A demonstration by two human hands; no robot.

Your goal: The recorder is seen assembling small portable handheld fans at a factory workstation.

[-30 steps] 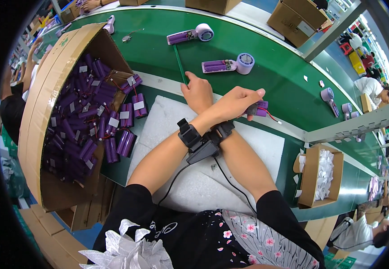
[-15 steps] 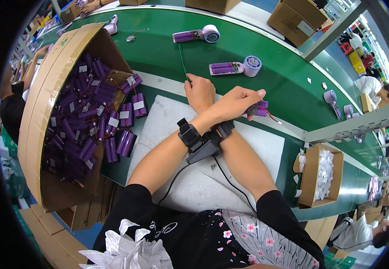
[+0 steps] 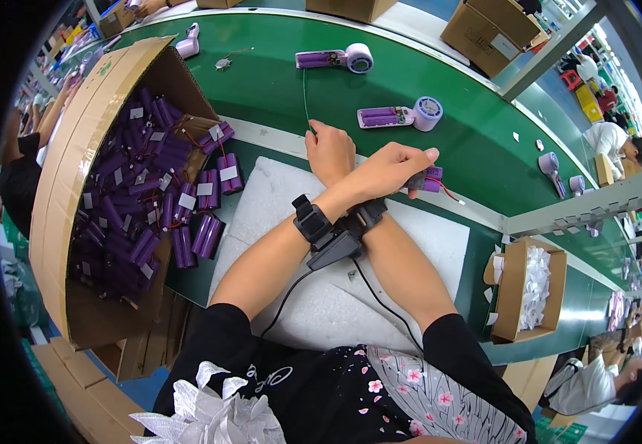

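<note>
My forearms cross over a white foam pad (image 3: pixel 291 322), left above right. My left hand (image 3: pixel 389 170), on the right side, is closed around a purple battery pack (image 3: pixel 432 180) with a red lead; its fingers hide part of the pack. My right hand (image 3: pixel 330 153), on the left side, is curled at the belt's near edge. A thin green wire (image 3: pixel 306 96) runs to its fingertips from a lilac handheld fan (image 3: pixel 359 58) with an opened handle. Nearer and to the right lies a second opened fan (image 3: pixel 428 113). Purple cells show in both handles.
A large carton (image 3: pixel 58 192) of purple battery packs (image 3: pixel 136 185) stands on the left, several packs beside it. On the right is a small box (image 3: pixel 509 296) of white pieces. A metal frame bar (image 3: pixel 595 203) crosses the green belt (image 3: pixel 254 81). Co-workers sit farther off.
Both opened fans and the small parts on the belt have shifted to the right. The wire's fan end moved along with its fan. My hands and the battery pack stay in place.
</note>
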